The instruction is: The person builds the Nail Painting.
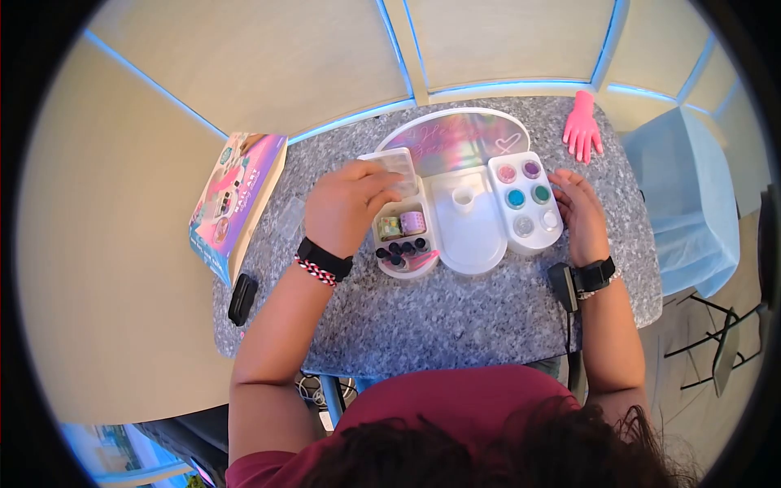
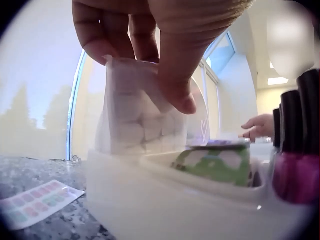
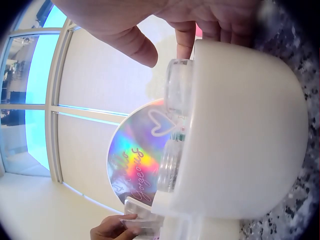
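Note:
My left hand pinches a clear compartmented plastic case, tilted upright over the back of the white organizer's left tray. In that tray lie a green patterned roll, a pink-purple roll and several black-capped bottles. My right hand is beside the right tray, fingers loosely bent and holding nothing; this tray bears several glitter pots. Between the trays is a white middle section with a small round cup. Behind stands an iridescent panel.
A nail art box stands at the table's left, with a black case below it. A sticker sheet lies left of the organizer. At the back right is a pink hand model. A covered chair stands right.

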`<state>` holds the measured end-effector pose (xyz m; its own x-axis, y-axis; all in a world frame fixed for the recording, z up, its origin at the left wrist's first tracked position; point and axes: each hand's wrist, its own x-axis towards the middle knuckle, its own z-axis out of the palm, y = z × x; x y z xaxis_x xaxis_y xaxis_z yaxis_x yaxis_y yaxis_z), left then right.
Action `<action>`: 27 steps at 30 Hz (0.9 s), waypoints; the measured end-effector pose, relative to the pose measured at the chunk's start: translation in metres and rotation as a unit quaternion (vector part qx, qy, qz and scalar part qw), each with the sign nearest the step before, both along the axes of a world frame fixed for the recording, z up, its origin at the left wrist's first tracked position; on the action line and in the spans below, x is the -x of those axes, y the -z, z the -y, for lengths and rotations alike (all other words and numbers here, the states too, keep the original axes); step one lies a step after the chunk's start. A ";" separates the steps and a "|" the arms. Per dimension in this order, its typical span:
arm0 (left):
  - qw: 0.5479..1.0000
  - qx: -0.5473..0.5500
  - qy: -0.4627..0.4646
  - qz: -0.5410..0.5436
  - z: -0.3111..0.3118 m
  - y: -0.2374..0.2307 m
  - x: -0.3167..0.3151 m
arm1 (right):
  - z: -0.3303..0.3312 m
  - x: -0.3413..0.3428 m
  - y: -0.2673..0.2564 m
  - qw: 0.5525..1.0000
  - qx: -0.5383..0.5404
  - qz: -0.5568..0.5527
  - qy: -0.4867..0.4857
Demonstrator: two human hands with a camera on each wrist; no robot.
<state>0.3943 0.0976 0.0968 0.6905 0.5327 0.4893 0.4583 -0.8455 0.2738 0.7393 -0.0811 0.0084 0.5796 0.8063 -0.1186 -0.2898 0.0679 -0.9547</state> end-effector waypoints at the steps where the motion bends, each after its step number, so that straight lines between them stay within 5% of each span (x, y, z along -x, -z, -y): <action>1: 1.000 0.000 0.000 0.000 0.000 0.001 -0.003 | 0.000 0.001 -0.001 1.000 -0.001 0.000 0.001; 7: 0.982 -0.187 0.000 0.038 -0.005 -0.007 0.003 | 0.001 0.004 -0.003 1.000 0.001 -0.004 0.005; 10: 0.977 0.027 -0.208 0.037 -0.034 0.002 0.038 | 0.001 0.004 -0.002 1.000 0.001 -0.009 0.009; 15: 0.951 -0.040 -0.279 -0.124 -0.079 0.041 0.106 | 0.001 0.003 0.000 1.000 -0.002 -0.004 0.011; 17: 0.906 0.096 -0.362 -0.199 -0.087 0.053 0.124 | 0.000 0.004 -0.002 1.000 -0.002 -0.005 0.009; 27: 0.919 0.192 -0.330 -0.100 -0.059 0.022 0.130 | 0.007 0.003 -0.015 0.999 -0.006 -0.008 0.042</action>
